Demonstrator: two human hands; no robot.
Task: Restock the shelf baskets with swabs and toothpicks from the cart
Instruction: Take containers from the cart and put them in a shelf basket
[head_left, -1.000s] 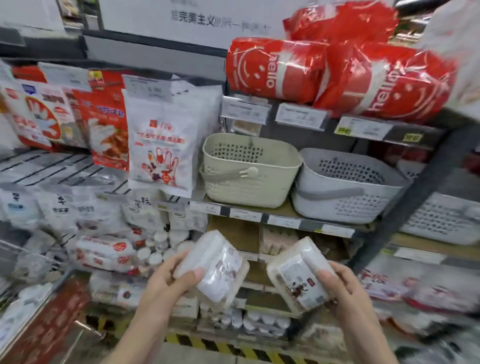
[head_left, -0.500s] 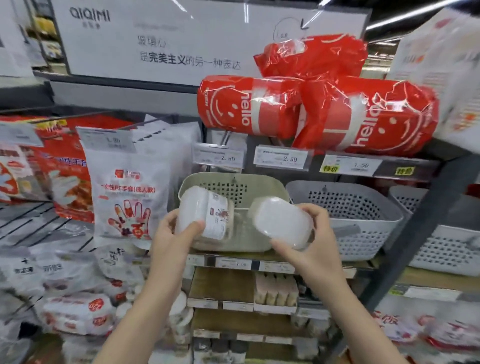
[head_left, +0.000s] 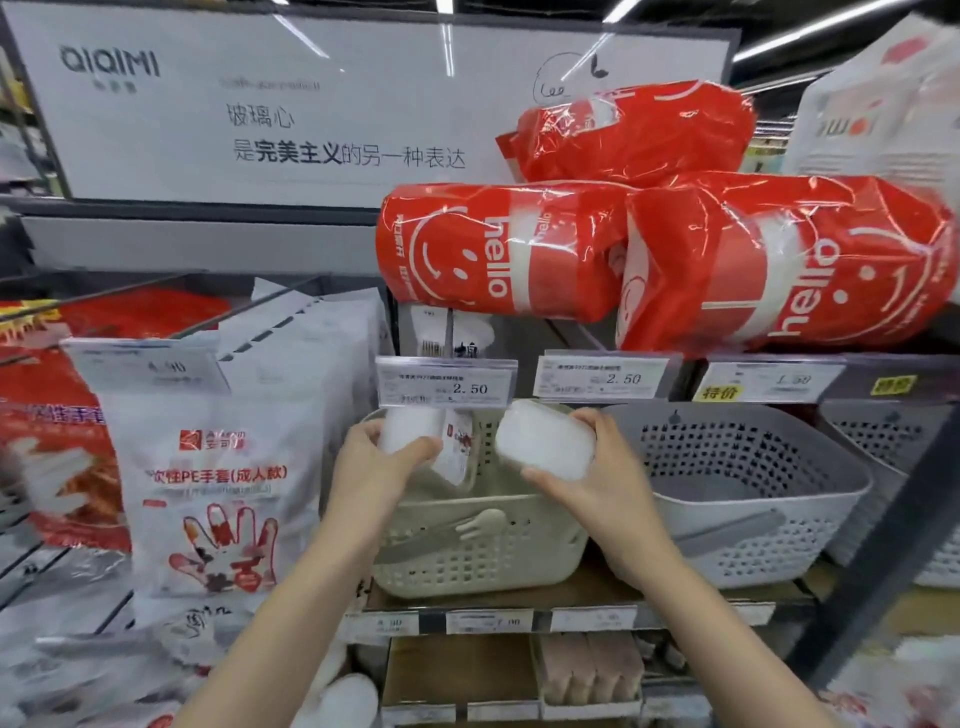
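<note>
A cream perforated basket (head_left: 467, 561) stands on the shelf in front of me. My left hand (head_left: 371, 467) grips a clear plastic box of white swabs (head_left: 421, 431) with a printed label, held over the basket's left side. Over the basket's right side, my right hand (head_left: 597, 478) grips a second clear box (head_left: 545, 441), its plain white face turned toward me. Both boxes hover above the basket's opening, just under the price tags. The basket's inside is mostly hidden by my hands.
A grey basket (head_left: 753, 499) sits right of the cream one, with another beyond it (head_left: 883, 447). Red "hello" rolls (head_left: 498, 254) lie on the shelf above. White glove packs (head_left: 218, 478) hang at left. Price tags (head_left: 447, 382) line the shelf edge. A dark post (head_left: 883, 545) slants at right.
Both hands have risen from below the shelf and carried the two boxes up over the cream basket. The right box has turned so its label faces away.
</note>
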